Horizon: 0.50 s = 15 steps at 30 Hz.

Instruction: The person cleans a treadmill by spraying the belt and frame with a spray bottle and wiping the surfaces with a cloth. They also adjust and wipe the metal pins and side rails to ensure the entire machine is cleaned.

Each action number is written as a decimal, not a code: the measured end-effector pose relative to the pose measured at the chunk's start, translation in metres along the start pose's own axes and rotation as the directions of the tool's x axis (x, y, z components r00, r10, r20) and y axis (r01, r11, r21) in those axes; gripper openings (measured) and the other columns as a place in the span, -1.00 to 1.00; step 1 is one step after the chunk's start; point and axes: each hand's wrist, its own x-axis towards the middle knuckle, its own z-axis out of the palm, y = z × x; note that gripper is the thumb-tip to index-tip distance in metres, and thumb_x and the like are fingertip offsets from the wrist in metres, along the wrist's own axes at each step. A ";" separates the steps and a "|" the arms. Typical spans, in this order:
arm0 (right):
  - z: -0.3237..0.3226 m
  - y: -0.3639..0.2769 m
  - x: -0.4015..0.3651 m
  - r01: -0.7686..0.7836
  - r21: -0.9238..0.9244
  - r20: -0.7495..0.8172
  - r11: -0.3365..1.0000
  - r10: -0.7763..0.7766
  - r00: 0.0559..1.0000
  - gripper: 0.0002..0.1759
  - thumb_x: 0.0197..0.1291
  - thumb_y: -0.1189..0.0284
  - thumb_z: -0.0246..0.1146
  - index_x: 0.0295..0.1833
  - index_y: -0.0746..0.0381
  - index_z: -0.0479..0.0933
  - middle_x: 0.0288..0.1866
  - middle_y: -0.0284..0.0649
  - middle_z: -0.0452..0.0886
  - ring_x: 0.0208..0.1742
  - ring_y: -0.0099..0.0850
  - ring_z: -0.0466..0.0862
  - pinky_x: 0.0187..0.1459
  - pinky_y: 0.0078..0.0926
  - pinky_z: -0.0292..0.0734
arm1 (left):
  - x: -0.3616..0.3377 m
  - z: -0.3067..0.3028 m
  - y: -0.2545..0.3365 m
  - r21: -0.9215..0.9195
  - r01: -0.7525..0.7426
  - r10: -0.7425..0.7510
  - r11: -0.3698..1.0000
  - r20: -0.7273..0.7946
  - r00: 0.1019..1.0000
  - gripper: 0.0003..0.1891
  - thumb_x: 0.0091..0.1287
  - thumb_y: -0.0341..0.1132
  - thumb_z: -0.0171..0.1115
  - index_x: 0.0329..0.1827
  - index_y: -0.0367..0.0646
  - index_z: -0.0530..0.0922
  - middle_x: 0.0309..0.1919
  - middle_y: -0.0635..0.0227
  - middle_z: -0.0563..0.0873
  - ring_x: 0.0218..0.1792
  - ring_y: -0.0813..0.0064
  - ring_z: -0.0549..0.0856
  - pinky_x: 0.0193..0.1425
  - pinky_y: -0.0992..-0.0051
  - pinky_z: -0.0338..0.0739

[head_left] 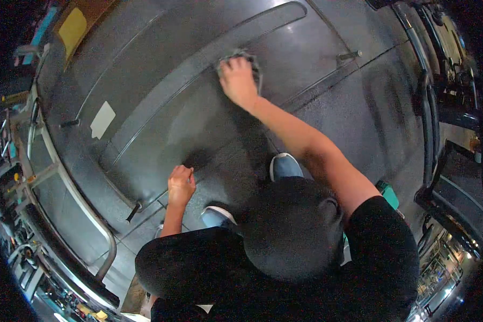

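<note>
My right hand (238,80) reaches forward, its fingers pressing a crumpled grey cloth (256,71) against a large dark grey panel (166,123). The cloth is slightly blurred and mostly covered by the fingers. My left hand (181,185) hangs in a loose fist over the lower part of the panel, apart from it as far as I can see. Nothing shows in its curled fingers. A long rounded shape (273,24) runs across the panel, and a white label (103,119) lies on its left part.
Short dark pegs (350,55) stick out at the panel's edges. A metal rail frame (70,177) stands on the left, and dark tubular equipment (426,102) on the right. A yellow sheet (72,33) is at upper left. A green object (387,195) sits beside my right arm.
</note>
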 end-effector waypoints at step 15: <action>-0.008 -0.016 0.008 0.422 0.215 0.214 0.881 -0.464 0.860 -0.67 0.40 0.29 0.21 0.22 0.02 0.63 0.21 -0.06 0.64 0.31 -0.04 0.61 0.32 -0.07 0.58 | -0.002 -0.003 -0.003 0.000 -0.059 0.059 0.998 -0.034 0.998 -0.81 0.11 -0.57 0.40 -0.21 -0.23 0.70 -0.28 0.14 0.68 -0.16 0.02 0.69 -0.07 0.11 0.63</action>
